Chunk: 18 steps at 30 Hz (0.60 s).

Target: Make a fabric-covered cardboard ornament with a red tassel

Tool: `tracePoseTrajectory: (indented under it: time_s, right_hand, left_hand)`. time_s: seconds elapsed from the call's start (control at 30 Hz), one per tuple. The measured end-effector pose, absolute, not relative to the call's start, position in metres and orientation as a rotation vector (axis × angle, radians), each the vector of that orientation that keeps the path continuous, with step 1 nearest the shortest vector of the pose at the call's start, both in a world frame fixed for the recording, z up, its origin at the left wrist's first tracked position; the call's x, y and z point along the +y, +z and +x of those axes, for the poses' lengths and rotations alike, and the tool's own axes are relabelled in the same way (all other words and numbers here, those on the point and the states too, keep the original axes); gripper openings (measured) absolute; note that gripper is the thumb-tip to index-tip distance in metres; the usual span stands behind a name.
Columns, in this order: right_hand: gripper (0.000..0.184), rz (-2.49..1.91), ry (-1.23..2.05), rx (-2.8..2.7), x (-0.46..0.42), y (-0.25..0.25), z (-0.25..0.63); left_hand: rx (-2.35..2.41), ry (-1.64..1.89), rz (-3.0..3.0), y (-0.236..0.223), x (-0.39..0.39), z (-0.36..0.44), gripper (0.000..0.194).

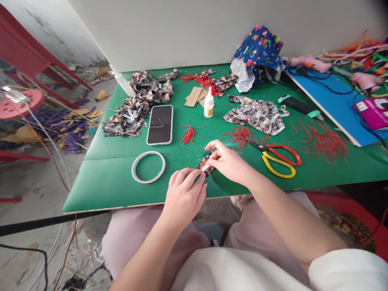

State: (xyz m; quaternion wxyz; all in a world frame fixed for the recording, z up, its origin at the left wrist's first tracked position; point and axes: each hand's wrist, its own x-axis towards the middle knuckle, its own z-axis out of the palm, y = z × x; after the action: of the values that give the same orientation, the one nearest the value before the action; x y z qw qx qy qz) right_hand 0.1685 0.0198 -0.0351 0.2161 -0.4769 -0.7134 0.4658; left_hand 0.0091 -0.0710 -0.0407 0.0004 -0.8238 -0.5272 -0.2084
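A small dark floral fabric strip (200,165) lies on the green table near its front edge, with a narrow white strip (205,167) on it. From the left, my left hand (185,193) has bent fingers and thumb closed at the fabric's lower edge. My right hand (228,161) comes from the other side, thumb and index finger pinching the white strip. Its fingers partly cover the fabric. Just beyond are red thread bundles (188,135) and scissors (280,159) with one red and one yellow handle. A roll of white tape (133,166) lies left of my hands.
On the green table (100,173) are a phone (160,125), a small white glue bottle (209,103), floral fabric heaps (124,121), brown card pieces (194,96) and a black-and-green tool (300,106). A blue board (330,105) with glue guns (315,63) and cables is at right.
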Motion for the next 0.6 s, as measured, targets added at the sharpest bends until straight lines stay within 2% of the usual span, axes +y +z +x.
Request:
tracePoseTrajectory:
  time_s: [0.6]
  right_hand:
    - [0.03, -1.419, 0.794, -2.278, 0.0102, -0.0313, 0.1599]
  left_hand:
    - [-1.594, -0.494, -2.528, -0.0346, -0.068, 0.016, 0.021]
